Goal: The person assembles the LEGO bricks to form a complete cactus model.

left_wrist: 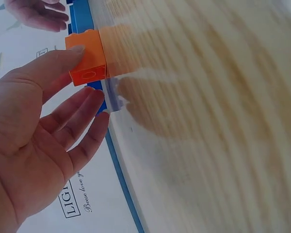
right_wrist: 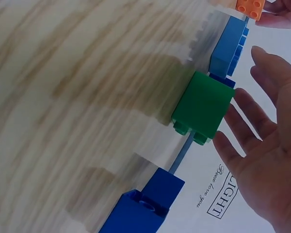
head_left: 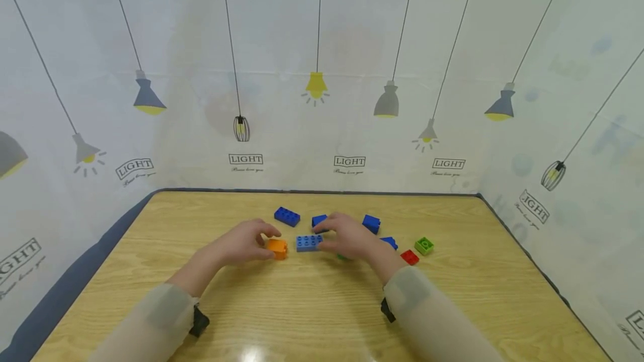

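My left hand (head_left: 244,242) pinches an orange block (head_left: 278,249) by its left side, the thumb on its near face and the index finger behind. The other fingers spread loosely in the left wrist view. To the right of that block lies a light blue studded brick (head_left: 304,244), studs up. My right hand (head_left: 350,236) hovers at its right end, thumb and index finger apart and holding nothing. A green block (right_wrist: 203,104) lies on its side below the right hand, mostly covered by it in the head view.
Dark blue bricks lie behind the hands, one at the back left (head_left: 287,216), another at the back right (head_left: 371,224). A red brick (head_left: 410,257) and a lime green brick (head_left: 424,246) sit farther right on the wooden table (head_left: 282,312). Lamp-printed sheeting (head_left: 282,27) encloses the table's back and sides.
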Tool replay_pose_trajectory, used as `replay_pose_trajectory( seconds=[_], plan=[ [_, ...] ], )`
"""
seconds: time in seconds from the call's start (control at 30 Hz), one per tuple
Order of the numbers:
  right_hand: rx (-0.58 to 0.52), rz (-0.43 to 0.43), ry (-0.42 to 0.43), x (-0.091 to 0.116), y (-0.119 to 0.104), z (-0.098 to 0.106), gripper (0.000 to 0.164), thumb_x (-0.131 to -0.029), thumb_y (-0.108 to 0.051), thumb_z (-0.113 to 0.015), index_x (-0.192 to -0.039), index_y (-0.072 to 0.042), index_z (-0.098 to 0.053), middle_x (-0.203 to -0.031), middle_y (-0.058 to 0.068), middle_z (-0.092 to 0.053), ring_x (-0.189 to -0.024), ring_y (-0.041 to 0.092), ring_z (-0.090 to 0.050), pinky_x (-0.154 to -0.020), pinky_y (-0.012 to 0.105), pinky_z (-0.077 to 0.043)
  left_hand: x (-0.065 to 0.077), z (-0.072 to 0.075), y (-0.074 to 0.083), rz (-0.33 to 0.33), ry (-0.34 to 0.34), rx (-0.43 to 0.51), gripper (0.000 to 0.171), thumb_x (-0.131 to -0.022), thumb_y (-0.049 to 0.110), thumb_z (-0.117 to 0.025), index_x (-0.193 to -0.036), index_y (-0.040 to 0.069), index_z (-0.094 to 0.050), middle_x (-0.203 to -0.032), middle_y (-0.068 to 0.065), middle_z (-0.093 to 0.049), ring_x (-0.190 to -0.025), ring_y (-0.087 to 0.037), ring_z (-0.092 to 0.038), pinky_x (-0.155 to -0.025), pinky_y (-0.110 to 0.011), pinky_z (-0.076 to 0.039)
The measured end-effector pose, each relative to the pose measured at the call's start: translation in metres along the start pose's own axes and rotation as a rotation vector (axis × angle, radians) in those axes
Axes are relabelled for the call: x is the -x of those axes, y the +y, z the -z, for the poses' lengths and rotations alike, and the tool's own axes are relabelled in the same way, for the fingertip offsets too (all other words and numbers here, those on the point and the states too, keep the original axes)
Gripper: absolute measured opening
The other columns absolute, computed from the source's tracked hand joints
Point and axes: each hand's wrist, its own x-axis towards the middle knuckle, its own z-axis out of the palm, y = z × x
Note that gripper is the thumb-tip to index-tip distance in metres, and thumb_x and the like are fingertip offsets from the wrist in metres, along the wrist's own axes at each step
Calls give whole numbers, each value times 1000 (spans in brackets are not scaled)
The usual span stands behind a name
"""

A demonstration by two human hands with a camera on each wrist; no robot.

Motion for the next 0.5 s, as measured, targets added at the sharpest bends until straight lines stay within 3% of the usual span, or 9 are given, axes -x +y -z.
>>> replay_pose_trajectory(
  seconds=[0.13,0.5],
  plan=[
    [37,35,-8,-4,1,-3,37,-105,-27,-77,-141,-20,-76,-148,10,-65,-136,32,-62,-116,55,-53,-2,0,0,-19,-12,12,39,-95,18,-88,-133,14,-78,-128,-4,-76,-98,-16,-67,-94,-40,-62],
    [112,38,-33,-12,3,-9,32,-104,-27,-79,-136,-23,-78,-136,2,-71,-126,23,-65,-113,46,-55,-3,-1,0,-42,-27,45,39,-95,17,-88,-132,12,-77,-126,-6,-77,-97,-16,-70,-92,-40,-64]
  ],
)
